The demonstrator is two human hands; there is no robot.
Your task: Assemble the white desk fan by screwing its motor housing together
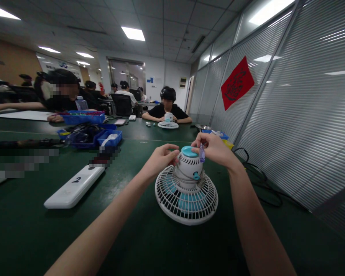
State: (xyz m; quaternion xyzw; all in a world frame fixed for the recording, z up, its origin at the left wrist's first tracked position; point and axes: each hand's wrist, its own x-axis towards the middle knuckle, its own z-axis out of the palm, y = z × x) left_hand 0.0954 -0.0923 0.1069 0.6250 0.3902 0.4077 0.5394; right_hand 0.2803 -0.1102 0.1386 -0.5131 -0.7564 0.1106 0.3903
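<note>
A small white fan [186, 209] lies grille-down on the green table, its turquoise blades showing through the bars. A cord is wound around its white body, which has a turquoise knob [196, 176] on the side and a round turquoise cap [189, 151] on top. My right hand [214, 147] holds a screwdriver with a clear purple handle [202, 153], while its fingers reach the cap's right edge. At the cap's left side is my left hand [163, 157], fingers bent and apart with nothing in them; whether the fingertips touch the fan I cannot tell.
Left of me lies a white device marked 2 [74, 188]. Beyond it stand blue bins [110, 138] with parts. Behind the fan are a blue tray [222, 135] and a metal dish [203, 127]; black cables [264, 180] run along the right edge. A person opposite handles a similar fan [168, 119].
</note>
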